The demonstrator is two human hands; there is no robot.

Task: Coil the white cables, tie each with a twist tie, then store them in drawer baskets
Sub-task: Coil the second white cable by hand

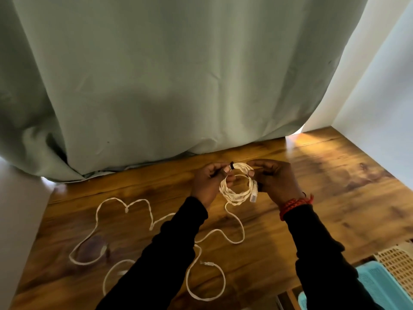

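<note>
— What are the hands doing?
— The left hand (209, 183) is pinching the black twist tie (232, 165) on the coiled cable (237, 186); the right hand (273, 177) is gripping the coil's other side, above the worktop's (335, 186) middle.
— And the rest?
— A loose cable (125, 222) is sprawling toward the near left edge; baskets (393, 271) are sitting off the near right corner.

Long black sleeves (176, 240) on both arms, red braided wristband (295, 203) at the right wrist.
</note>
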